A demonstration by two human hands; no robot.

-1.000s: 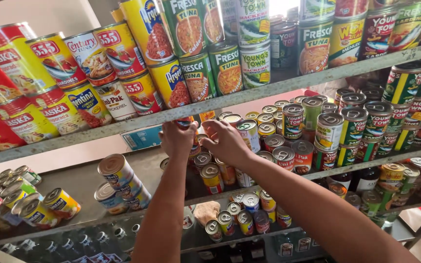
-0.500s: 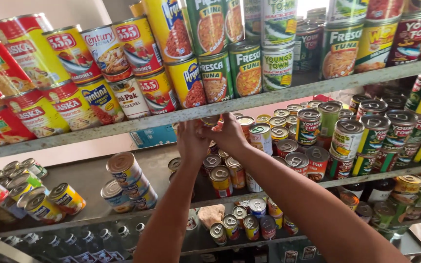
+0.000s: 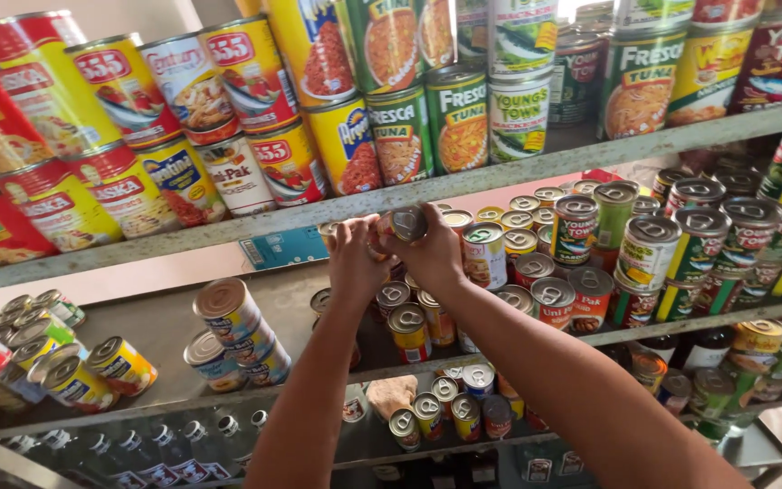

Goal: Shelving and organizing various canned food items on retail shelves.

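Stocking step: both hands, left hand (image 3: 355,263) and right hand (image 3: 432,254), clasp a small can (image 3: 406,223) under the upper shelf's front edge (image 3: 500,172). Next likely: steady placement among the stacked cans (image 3: 409,321).

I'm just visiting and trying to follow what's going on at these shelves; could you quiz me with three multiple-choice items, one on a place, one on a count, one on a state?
1. Where is the small can that is being held?
A. at the middle shelf
B. on the floor
C. on the top shelf

2. How many hands grip it?
A. none
B. one
C. two

3. How does that can sit?
A. upright
B. tipped, its pull-tab lid facing the camera
C. crushed flat

Answers: 1 A, it is raised above that shelf's cans; 2 C, left hand and right hand both clasp it; 3 B, the lid shows.
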